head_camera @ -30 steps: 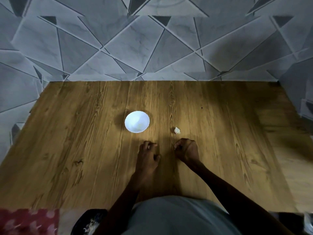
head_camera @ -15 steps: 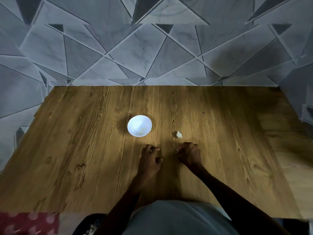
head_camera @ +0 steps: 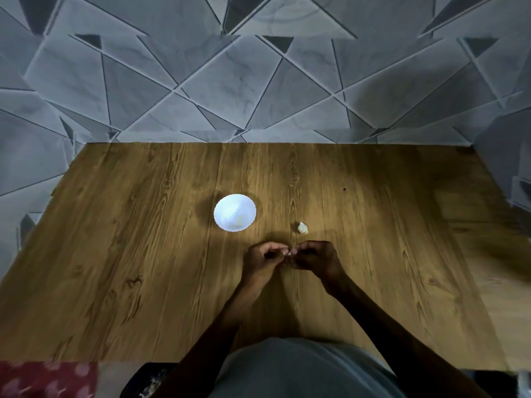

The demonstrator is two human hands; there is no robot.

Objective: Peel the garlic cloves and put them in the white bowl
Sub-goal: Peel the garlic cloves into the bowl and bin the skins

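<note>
A small white bowl [head_camera: 234, 212] stands on the wooden table [head_camera: 143, 268], left of centre. One pale garlic clove [head_camera: 302, 228] lies on the wood to the bowl's right. Just in front of that clove, my left hand [head_camera: 263, 261] and my right hand [head_camera: 314, 258] meet fingertip to fingertip, fingers curled. Between the fingertips a small pale garlic piece [head_camera: 290, 252] shows, pinched by both hands; most of it is hidden by the fingers.
A grey wall with a triangle pattern [head_camera: 258, 81] runs along the table's far edge and both sides. Red patterned cloth [head_camera: 43, 379] lies at the lower left, below the near table edge. A tiny dark speck [head_camera: 344, 189] marks the wood.
My hands were apart with curled fingers on the table; they have come together and now pinch a small pale piece between them. The camera view shifted slightly.
</note>
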